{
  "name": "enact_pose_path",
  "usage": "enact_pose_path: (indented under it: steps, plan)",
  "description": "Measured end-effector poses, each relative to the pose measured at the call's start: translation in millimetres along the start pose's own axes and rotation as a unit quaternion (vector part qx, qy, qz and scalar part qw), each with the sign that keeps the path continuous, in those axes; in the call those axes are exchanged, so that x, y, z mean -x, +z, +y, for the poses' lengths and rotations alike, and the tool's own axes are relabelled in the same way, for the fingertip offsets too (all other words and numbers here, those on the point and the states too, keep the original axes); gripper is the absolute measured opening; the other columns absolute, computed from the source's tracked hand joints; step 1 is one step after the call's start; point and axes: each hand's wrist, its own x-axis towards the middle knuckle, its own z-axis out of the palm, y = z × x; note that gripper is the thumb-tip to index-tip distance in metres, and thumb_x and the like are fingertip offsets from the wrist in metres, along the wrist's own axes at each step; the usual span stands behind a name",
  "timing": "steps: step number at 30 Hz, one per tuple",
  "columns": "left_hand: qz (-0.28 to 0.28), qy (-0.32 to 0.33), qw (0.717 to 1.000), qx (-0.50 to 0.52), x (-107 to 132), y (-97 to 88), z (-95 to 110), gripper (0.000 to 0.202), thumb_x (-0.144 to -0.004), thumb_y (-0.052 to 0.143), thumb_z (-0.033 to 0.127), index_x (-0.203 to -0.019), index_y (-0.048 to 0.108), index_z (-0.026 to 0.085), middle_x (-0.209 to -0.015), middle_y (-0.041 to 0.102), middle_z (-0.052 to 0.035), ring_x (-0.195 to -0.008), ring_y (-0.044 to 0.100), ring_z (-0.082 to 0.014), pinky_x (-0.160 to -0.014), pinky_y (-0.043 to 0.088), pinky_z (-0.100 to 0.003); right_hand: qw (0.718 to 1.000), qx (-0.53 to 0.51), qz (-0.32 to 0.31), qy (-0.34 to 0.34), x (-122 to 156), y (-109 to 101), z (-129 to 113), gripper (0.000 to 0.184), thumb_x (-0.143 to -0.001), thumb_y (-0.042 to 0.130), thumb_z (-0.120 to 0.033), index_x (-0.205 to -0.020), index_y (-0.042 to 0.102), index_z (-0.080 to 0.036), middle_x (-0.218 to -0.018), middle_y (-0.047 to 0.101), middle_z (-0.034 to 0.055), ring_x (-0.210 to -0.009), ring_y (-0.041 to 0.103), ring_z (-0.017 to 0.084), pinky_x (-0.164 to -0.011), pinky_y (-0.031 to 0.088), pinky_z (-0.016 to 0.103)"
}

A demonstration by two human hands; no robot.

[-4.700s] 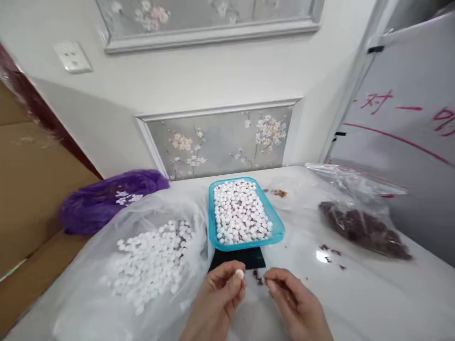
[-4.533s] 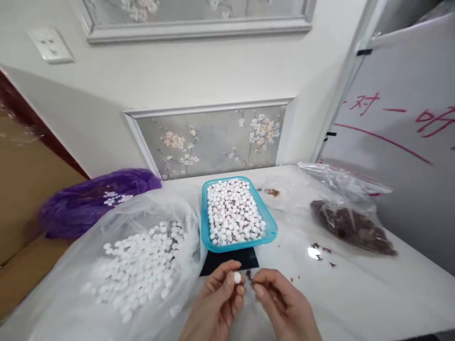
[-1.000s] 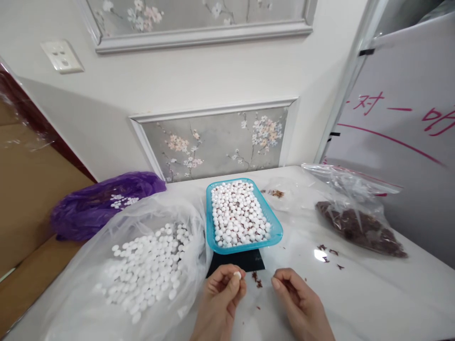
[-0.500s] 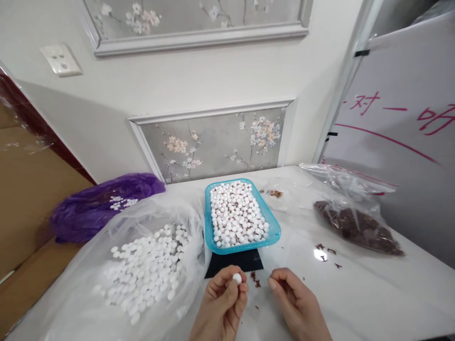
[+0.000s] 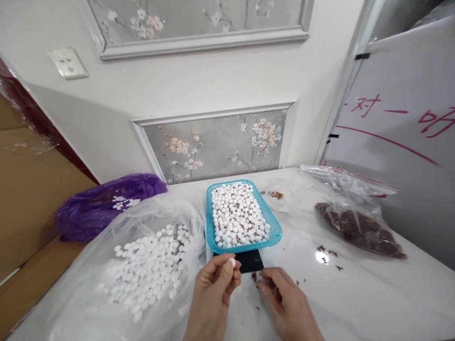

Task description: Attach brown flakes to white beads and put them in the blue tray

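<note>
Glossy white tabletop (image 5: 348,308). Left hand (image 5: 212,293) pinching white ball (image 5: 232,261) near blue tray (image 5: 274,233); loose pinch could send it rolling. Right hand (image 5: 289,303) beside brown bits (image 5: 254,275), can't tell grip; nudge could scatter them.

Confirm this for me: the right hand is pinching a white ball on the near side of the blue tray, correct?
Wrong hand: the head view shows the left hand pinching the white ball. It is on the near side of the blue tray.
</note>
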Motion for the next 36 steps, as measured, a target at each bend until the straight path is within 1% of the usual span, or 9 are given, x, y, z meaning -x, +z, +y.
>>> enact_pose_path:
  steps: [2,6,10,13,17,22,25,31,36]
  plan:
    - [-0.006,0.076,0.989,-0.126,-9.6,5.1,6.9,0.018,-0.076,0.065,0.030,-0.084,0.071,0.016,-0.073,0.069,-0.0038,-0.063,0.060,-0.0118,-0.065,0.052,-0.024,0.999,0.042,0.002,-0.020,1.0,5.4,4.4,0.018,-0.088,0.043,-0.029,-0.093,0.059,-0.025,-0.089,0.062,0.0031,-0.074,0.062,0.017,-0.064,0.049,0.026]
    - [0.003,0.230,0.907,-0.353,-36.0,17.1,21.1,0.023,-0.080,0.056,0.024,-0.096,0.070,0.018,-0.093,0.072,-0.0086,-0.085,0.065,-0.0220,-0.077,0.051,-0.034,0.991,0.121,-0.009,-0.061,3.2,9.3,17.0,0.023,-0.090,0.039,-0.029,-0.084,0.061,-0.026,-0.089,0.063,0.0028,-0.075,0.064,0.018,-0.066,0.051,0.028]
    - [0.005,0.264,0.867,-0.422,-50.5,22.7,29.7,0.039,-0.077,0.054,0.014,-0.114,0.064,0.020,-0.125,0.061,-0.0111,-0.117,0.052,-0.0261,-0.100,0.038,-0.041,0.984,0.147,-0.045,-0.091,0.9,2.6,27.7,0.021,-0.089,0.041,-0.030,-0.081,0.060,-0.028,-0.085,0.064,0.0008,-0.071,0.066,0.016,-0.060,0.053,0.023]
    - [-0.002,0.268,0.841,-0.470,-40.5,17.1,40.6,0.037,-0.079,0.051,0.015,-0.113,0.065,0.020,-0.128,0.058,-0.0121,-0.121,0.049,-0.0267,-0.102,0.035,-0.043,0.985,0.133,-0.046,-0.099,0.4,-2.6,28.0,0.018,-0.089,0.042,-0.032,-0.085,0.059,-0.029,-0.085,0.065,-0.0007,-0.070,0.066,0.014,-0.058,0.052,0.020]
    - [-0.019,0.261,0.812,-0.522,-14.8,-17.0,69.4,0.030,-0.083,0.048,0.020,-0.100,0.071,0.027,-0.107,0.071,-0.0045,-0.100,0.063,-0.0231,-0.092,0.044,-0.038,0.993,0.106,0.015,-0.049,4.2,-2.8,19.4,0.022,-0.090,0.037,-0.034,-0.085,0.058,-0.028,-0.080,0.066,-0.0014,-0.067,0.065,0.015,-0.058,0.051,0.023]
    - [0.075,0.165,0.685,-0.706,0.4,-82.3,93.0,0.032,-0.084,0.042,0.020,-0.101,0.068,0.022,-0.109,0.070,-0.0067,-0.102,0.061,-0.0257,-0.088,0.044,-0.040,0.996,0.078,0.038,-0.028,6.5,0.0,12.9,0.025,-0.089,0.035,-0.030,-0.090,0.060,-0.027,-0.087,0.068,0.0008,-0.074,0.065,0.017,-0.064,0.050,0.025]
    - [0.091,0.128,0.644,-0.749,1.9,-105.6,88.5,0.033,-0.081,0.042,0.018,-0.103,0.067,0.021,-0.113,0.068,-0.0094,-0.106,0.059,-0.0270,-0.087,0.044,-0.040,0.997,0.073,0.028,-0.019,6.1,-0.8,13.0,0.024,-0.089,0.036,-0.030,-0.088,0.060,-0.028,-0.090,0.067,0.0006,-0.075,0.064,0.017,-0.067,0.050,0.026]
    - [0.080,0.144,0.656,-0.736,-0.6,-115.9,74.3,0.034,-0.080,0.042,0.015,-0.099,0.069,0.024,-0.106,0.068,-0.0099,-0.098,0.061,-0.0268,-0.078,0.045,-0.037,0.997,0.063,0.014,-0.030,6.2,-3.8,11.9,0.024,-0.088,0.038,-0.032,-0.080,0.059,-0.027,-0.084,0.066,0.0007,-0.069,0.062,0.017,-0.064,0.050,0.025]
    - [0.117,0.223,0.742,-0.622,2.0,-108.6,75.7,0.023,-0.079,0.053,0.024,-0.095,0.070,0.023,-0.100,0.070,-0.0080,-0.098,0.059,-0.0275,-0.084,0.043,-0.037,0.997,0.047,0.034,-0.047,6.6,-4.3,7.5,0.026,-0.089,0.039,-0.035,-0.078,0.061,-0.026,-0.086,0.066,0.0023,-0.073,0.062,0.017,-0.066,0.049,0.025]
